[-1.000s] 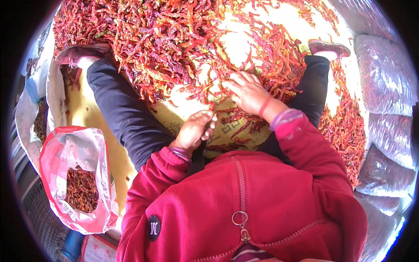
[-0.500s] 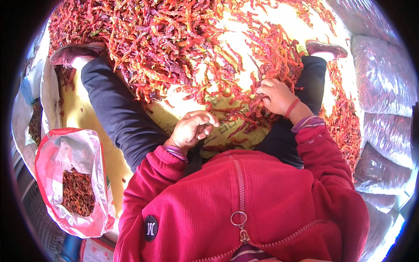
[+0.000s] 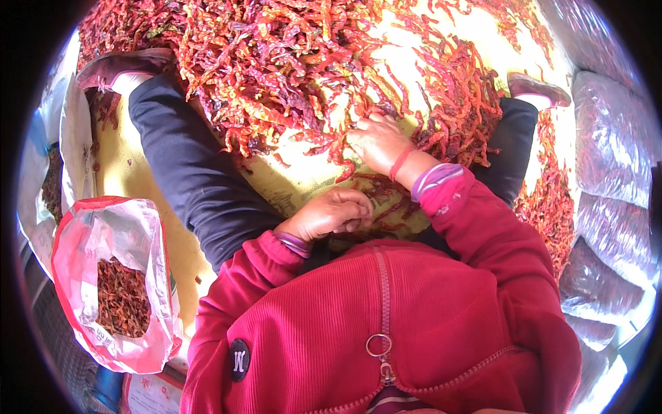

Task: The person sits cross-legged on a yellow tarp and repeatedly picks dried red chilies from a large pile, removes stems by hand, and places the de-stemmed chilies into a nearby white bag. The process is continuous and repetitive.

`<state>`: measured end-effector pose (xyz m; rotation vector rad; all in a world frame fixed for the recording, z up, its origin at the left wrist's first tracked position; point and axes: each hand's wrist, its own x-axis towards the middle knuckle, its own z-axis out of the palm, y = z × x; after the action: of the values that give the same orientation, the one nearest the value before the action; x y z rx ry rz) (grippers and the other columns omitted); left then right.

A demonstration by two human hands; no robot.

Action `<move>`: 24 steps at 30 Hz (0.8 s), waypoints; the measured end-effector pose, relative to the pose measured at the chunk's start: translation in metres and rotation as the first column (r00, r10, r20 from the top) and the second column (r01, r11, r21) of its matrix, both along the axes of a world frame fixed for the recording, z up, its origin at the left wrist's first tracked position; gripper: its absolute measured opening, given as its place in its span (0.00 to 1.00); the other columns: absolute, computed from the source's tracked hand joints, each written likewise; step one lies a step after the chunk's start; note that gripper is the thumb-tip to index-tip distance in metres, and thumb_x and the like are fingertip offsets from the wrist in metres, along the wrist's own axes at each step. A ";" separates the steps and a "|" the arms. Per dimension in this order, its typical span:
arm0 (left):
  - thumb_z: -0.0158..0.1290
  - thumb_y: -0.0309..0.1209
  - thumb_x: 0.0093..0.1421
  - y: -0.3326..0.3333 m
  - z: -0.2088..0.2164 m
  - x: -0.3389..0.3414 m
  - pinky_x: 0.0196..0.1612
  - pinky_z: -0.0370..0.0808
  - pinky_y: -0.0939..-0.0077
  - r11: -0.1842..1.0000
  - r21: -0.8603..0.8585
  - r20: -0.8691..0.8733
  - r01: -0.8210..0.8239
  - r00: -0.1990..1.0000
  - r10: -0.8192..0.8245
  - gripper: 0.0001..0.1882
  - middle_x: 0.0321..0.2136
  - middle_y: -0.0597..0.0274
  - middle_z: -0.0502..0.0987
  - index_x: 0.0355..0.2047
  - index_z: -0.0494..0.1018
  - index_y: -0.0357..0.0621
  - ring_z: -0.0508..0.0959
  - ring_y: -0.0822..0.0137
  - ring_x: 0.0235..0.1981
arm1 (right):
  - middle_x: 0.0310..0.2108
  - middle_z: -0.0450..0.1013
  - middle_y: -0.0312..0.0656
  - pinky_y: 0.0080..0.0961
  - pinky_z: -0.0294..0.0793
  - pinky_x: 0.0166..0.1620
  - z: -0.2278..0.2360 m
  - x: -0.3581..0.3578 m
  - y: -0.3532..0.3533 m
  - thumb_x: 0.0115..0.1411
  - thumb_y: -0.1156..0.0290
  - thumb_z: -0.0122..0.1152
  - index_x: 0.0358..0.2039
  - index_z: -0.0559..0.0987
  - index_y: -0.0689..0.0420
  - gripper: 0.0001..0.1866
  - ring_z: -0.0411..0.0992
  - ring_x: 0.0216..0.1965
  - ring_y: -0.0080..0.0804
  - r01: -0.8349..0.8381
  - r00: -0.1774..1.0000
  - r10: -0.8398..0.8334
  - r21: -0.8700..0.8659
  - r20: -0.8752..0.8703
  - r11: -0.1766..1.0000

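A large heap of wrinkled dried red chilies (image 3: 276,76) lies between my spread legs. At its near edge my right hand (image 3: 380,143) reaches down with bent fingers closed on dried red chilies; its fingertips are partly hidden among them. Closer to my body, my left hand (image 3: 332,212) is closed, its fingers curled in toward the palm. Whatever it holds, if anything, is hidden. Beside and below the right hand, a few loose chilies (image 3: 393,207) lie on the yellow printed sheet (image 3: 279,196).
An upright red-and-white bag (image 3: 131,231) at left holds dark reddish-brown dried pieces (image 3: 123,303). Another white sack (image 3: 74,138) stands behind it. Filled clear plastic bags (image 3: 610,131) are stacked along the right. More chilies (image 3: 548,193) lie beyond my right leg (image 3: 514,141).
My right hand has moved left from the chilies near my right leg to the heap's near edge. My left hand has shifted slightly right and nearer, its fingers curling in further.
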<state>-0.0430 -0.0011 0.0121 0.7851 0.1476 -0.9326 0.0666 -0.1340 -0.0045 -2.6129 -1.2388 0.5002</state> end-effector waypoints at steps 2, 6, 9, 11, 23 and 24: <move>0.41 0.27 0.50 0.001 -0.005 -0.002 0.13 0.55 0.90 0.999 0.025 -0.053 -0.032 0.998 0.033 0.07 0.15 0.69 0.66 0.25 0.68 0.39 0.61 0.81 0.13 | 0.27 0.66 0.38 0.34 0.59 0.39 -0.012 0.000 -0.001 0.46 0.67 0.48 0.24 0.72 0.53 0.06 0.62 0.35 0.37 -0.024 0.999 0.026 -0.037 0.041 0.999; 0.41 0.26 0.51 -0.003 -0.011 -0.003 0.13 0.56 0.92 0.979 0.136 -0.110 -0.152 0.980 0.168 0.07 0.17 0.67 0.68 0.26 0.68 0.38 0.63 0.81 0.14 | 0.28 0.66 0.38 0.34 0.58 0.40 -0.003 -0.006 -0.006 0.46 0.68 0.47 0.24 0.71 0.52 0.06 0.62 0.36 0.36 0.045 0.998 -0.047 0.040 0.050 0.998; 0.41 0.28 0.54 -0.006 -0.014 -0.002 0.11 0.55 0.91 0.948 0.164 -0.153 -0.271 0.943 0.296 0.09 0.17 0.68 0.67 0.34 0.66 0.40 0.63 0.80 0.14 | 0.20 0.66 0.41 0.30 0.64 0.31 0.010 -0.016 -0.019 0.44 0.73 0.49 0.19 0.69 0.55 0.01 0.65 0.26 0.37 0.112 0.989 -0.092 0.180 -0.115 0.977; 0.40 0.32 0.56 -0.010 -0.010 -0.002 0.11 0.55 0.91 0.933 0.160 -0.141 -0.324 0.928 0.346 0.11 0.16 0.69 0.65 0.38 0.65 0.42 0.62 0.80 0.13 | 0.15 0.65 0.44 0.32 0.66 0.23 0.023 -0.032 -0.024 0.43 0.73 0.46 0.17 0.66 0.57 0.03 0.65 0.18 0.43 0.156 0.973 -0.085 0.341 -0.213 0.927; 0.39 0.32 0.57 -0.009 -0.018 0.003 0.11 0.53 0.90 0.825 0.241 -0.014 -0.510 0.849 0.529 0.09 0.14 0.72 0.62 0.25 0.67 0.44 0.57 0.81 0.09 | 0.17 0.66 0.39 0.22 0.65 0.27 0.023 -0.011 -0.012 0.49 0.68 0.51 0.22 0.70 0.58 0.06 0.66 0.21 0.30 0.297 0.765 0.038 0.404 -0.643 0.865; 0.39 0.32 0.57 -0.009 -0.016 0.004 0.11 0.53 0.90 0.821 0.215 -0.040 -0.528 0.836 0.548 0.09 0.13 0.72 0.62 0.25 0.66 0.44 0.57 0.81 0.09 | 0.21 0.67 0.33 0.17 0.64 0.29 0.022 0.000 -0.013 0.50 0.71 0.52 0.24 0.71 0.59 0.05 0.64 0.24 0.18 0.337 0.731 -0.008 0.351 -0.682 0.874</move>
<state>-0.0394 -0.0098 -0.0042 0.8173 0.5315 -0.4146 0.0663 -0.1474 0.0174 -1.8528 -0.7280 0.8812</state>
